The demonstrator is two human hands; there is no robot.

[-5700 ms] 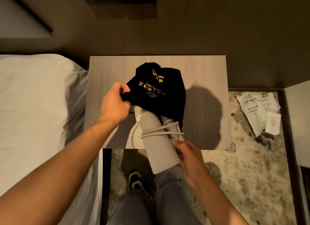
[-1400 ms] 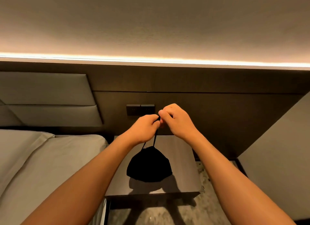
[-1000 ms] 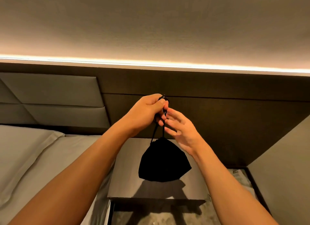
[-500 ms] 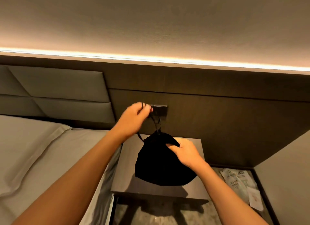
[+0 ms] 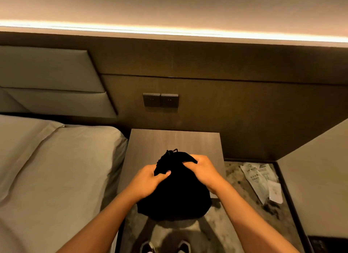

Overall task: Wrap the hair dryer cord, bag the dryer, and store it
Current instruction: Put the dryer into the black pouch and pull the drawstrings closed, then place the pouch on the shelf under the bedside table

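A black drawstring bag (image 5: 175, 194), bulging and cinched at its top, is held above the front edge of the wooden nightstand (image 5: 175, 141). My left hand (image 5: 148, 181) grips the bag's left upper side. My right hand (image 5: 203, 172) grips its right upper side, near the gathered neck. A short loop of drawstring sticks up at the neck. The hair dryer and its cord are hidden inside the bag.
A bed with grey sheets (image 5: 56, 168) lies to the left. Dark wall switches (image 5: 160, 100) sit above the nightstand. Plastic packets (image 5: 261, 179) lie on the patterned floor at right. A pale slanted panel (image 5: 316, 173) stands far right. My shoes (image 5: 163, 247) show below.
The bag has come down from hanging by its drawstring in my raised left hand. Both hands have dropped and now clasp the bag's upper body. The view has tilted downward.
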